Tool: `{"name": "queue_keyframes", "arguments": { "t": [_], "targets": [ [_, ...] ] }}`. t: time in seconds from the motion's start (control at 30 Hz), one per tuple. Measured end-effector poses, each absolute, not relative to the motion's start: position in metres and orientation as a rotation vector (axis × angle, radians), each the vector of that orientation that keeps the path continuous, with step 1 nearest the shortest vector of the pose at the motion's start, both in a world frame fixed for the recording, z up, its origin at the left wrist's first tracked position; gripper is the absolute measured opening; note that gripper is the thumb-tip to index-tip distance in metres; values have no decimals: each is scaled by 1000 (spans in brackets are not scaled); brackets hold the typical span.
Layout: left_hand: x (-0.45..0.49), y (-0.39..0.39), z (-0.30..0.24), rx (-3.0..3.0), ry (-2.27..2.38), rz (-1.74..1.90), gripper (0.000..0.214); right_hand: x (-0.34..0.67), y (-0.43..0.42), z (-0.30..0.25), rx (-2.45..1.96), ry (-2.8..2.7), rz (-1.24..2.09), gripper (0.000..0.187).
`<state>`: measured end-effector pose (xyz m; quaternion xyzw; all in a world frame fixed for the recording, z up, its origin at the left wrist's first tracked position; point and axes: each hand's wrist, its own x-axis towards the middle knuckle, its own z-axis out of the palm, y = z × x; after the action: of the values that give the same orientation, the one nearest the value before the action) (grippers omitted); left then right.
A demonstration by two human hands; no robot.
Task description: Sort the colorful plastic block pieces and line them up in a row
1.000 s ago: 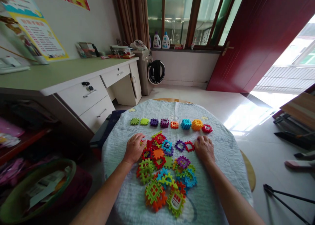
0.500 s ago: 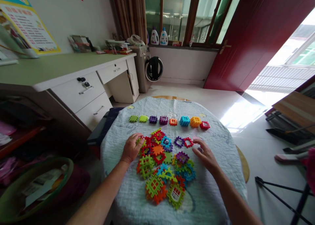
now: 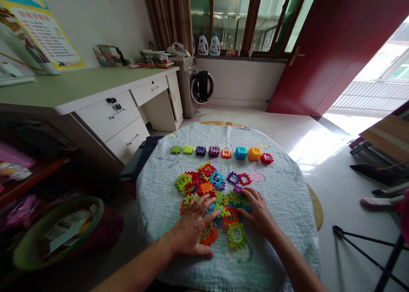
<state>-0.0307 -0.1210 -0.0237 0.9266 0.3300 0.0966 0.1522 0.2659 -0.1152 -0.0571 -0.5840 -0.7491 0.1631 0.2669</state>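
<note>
**Left hand (image 3: 191, 229) spread wide on heap of waffle blocks (image 3: 213, 198)**

Left hand lies palm down with its fingers fanned, its fingertips on the near part of the heap and no piece closed in it. The right hand (image 3: 258, 212) is narrower, its fingers curved and their tips on the blue and green blocks; whether they pinch one, I cannot tell. The heap of colored plastic blocks sits between both hands, on a quilted pale blue cloth (image 3: 281, 211) over a round table. A window-patterned green block (image 3: 237, 235) lies just past the right hand's wrist side. Beyond the heap, a purple frame (image 3: 233, 178) and a red frame (image 3: 245, 179) lie side by side, and a straight row of eight blocks (image 3: 221, 153) runs across the cloth. A desk (image 3: 79, 87) stands to the left, a washing machine (image 3: 187, 83) ahead.
</note>
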Motion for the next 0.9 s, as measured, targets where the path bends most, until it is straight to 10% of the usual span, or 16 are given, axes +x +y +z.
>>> {"name": "queue_keyframes", "arguments": {
  "t": [0.17, 0.43, 0.9],
  "targets": [
    [-24, -108, -34, 2692, 1156, 486, 73, 264, -117, -53, -1646, -1922, 269, 42],
    [-27, -113, -41, 2712, 1208, 565, 82, 248, -167, -49, -1493, -2305, 390, 113],
    [-12, -91, -36, 2622, 1414, 824, 36, 207, -133, -28, -1481, -2098, 205, 25]
  ]
}}
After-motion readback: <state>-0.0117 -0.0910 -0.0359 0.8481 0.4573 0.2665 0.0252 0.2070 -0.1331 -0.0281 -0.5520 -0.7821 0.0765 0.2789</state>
